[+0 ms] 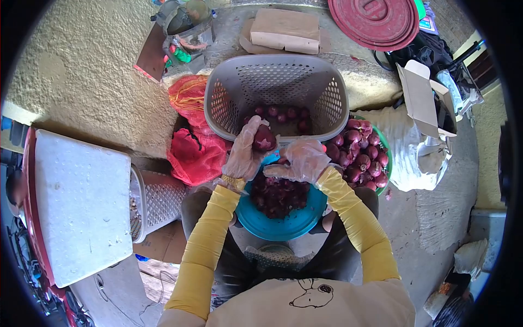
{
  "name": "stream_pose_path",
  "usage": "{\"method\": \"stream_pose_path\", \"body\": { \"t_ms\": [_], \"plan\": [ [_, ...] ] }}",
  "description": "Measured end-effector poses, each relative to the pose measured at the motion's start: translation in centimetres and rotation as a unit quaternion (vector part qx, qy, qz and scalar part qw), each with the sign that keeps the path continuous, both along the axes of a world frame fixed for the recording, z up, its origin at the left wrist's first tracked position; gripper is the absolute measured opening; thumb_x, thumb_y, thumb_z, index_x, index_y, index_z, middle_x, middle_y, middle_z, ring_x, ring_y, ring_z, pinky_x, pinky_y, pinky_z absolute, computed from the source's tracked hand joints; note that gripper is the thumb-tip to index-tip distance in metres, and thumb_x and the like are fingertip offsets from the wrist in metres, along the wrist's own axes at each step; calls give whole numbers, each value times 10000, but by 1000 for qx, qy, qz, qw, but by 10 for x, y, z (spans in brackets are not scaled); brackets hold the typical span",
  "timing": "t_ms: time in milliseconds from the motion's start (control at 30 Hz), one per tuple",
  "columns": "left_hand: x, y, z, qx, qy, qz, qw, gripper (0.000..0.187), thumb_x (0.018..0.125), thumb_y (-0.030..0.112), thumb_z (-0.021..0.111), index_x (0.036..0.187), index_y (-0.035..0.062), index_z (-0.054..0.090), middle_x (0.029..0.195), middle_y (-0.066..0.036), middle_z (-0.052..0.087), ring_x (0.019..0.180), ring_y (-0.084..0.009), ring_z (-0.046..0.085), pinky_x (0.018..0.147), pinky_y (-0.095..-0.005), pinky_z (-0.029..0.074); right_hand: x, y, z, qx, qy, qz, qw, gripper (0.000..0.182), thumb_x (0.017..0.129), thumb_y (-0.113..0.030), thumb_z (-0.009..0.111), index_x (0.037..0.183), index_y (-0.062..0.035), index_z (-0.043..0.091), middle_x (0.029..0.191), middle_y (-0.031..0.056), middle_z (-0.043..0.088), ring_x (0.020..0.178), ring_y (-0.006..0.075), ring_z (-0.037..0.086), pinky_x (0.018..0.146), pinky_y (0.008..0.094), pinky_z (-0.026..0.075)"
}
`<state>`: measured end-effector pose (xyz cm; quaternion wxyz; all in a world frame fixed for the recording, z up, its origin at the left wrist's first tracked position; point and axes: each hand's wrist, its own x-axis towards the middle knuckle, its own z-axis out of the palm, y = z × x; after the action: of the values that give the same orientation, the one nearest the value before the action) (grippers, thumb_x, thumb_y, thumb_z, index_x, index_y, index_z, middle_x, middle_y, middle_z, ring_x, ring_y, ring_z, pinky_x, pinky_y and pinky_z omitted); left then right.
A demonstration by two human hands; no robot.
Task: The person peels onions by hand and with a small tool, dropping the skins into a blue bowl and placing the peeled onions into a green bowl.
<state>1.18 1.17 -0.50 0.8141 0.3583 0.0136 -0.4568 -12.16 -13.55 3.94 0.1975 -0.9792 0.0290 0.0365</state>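
Observation:
My left hand [243, 152], in a clear plastic glove, grips a peeled-looking red onion [264, 139] just in front of the grey basket [218, 122]. My right hand [306, 159], also gloved, is beside it with fingers curled and pointing left. A small orange-red bit [324, 148] shows at its back edge; what those fingers hold is hidden. Below both hands, a teal basin [283, 231] between my knees holds dark red onion skins [279, 197]. Several red onions [280, 115] lie at the bottom of the grey basket.
A green-rimmed tub [388, 158] full of red onions [360, 162] stands on the right, beside a white sack [417, 163]. Red mesh bags [190, 155] lie left of the basket. A white foam lid [81, 210] and a tipped basket [160, 199] are farther left.

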Motion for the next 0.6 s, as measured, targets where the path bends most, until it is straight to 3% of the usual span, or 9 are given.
{"method": "stream_pose_path", "body": {
  "t_ms": [100,133,167,300,333,367,400,467,600],
  "plan": [
    [6,1,-18,-6,-54,-49,997,434,1022,430,682,1217,46,625,1095,-90,631,1012,-209,661,862,-379,621,1,-2,0,39,-90,-85,992,739,729,-800,748,857,-72,773,696,184,684,713,369,697,660,468,539],
    [9,-1,-34,54,-192,-44,979,419,1031,435,666,1208,56,632,1110,-82,630,1028,-194,652,854,-371,614,2,-3,-1,32,-137,-133,981,754,705,-793,775,870,-58,771,706,181,690,718,371,700,666,456,547],
    [12,0,-49,113,-325,-39,938,406,1040,440,650,1198,66,639,1126,-75,629,1044,-179,644,847,-362,608,3,-5,-3,57,-100,-169,979,812,668,-801,797,902,-24,767,738,172,712,730,365,716,683,441,559],
    [12,3,-50,66,-378,-67,921,467,992,293,744,1371,78,576,1196,-93,639,1077,-204,636,830,-356,599,4,-5,1,52,-75,-175,980,823,674,-787,805,941,-9,768,761,159,729,736,349,729,698,438,567],
    [8,6,-39,65,-568,-30,820,618,933,188,787,1467,93,491,1245,-116,633,1094,-232,634,849,-363,593,4,-6,-5,52,-88,-166,981,829,678,-788,802,945,-4,769,761,155,730,729,349,729,696,437,568],
    [5,8,-30,61,-731,9,680,811,873,83,830,1563,109,406,1295,-139,626,1111,-260,632,869,-370,587,4,-7,-10,52,-103,-156,981,835,683,-789,798,949,1,769,762,152,732,723,349,728,695,436,570],
    [5,8,-28,62,-731,9,680,811,873,83,830,1563,109,406,1295,-139,626,1111,-260,632,869,-370,587,4,-7,-13,52,-102,-156,981,835,683,-789,798,949,1,769,762,152,732,723,349,728,695,436,570],
    [7,9,-25,69,-761,-3,645,1083,768,-55,848,1648,148,252,1359,-177,601,1128,-312,630,932,-402,568,4,-8,-16,47,-104,-154,981,833,696,-790,788,977,-6,773,759,153,730,726,354,727,690,434,570],
    [8,6,-30,77,-789,22,609,996,803,-33,835,1627,134,300,1346,-182,602,1130,-321,632,969,-434,548,5,-6,-12,37,-75,-153,985,825,710,-788,781,994,-13,771,762,157,730,732,359,727,688,441,567]
  ]
}}
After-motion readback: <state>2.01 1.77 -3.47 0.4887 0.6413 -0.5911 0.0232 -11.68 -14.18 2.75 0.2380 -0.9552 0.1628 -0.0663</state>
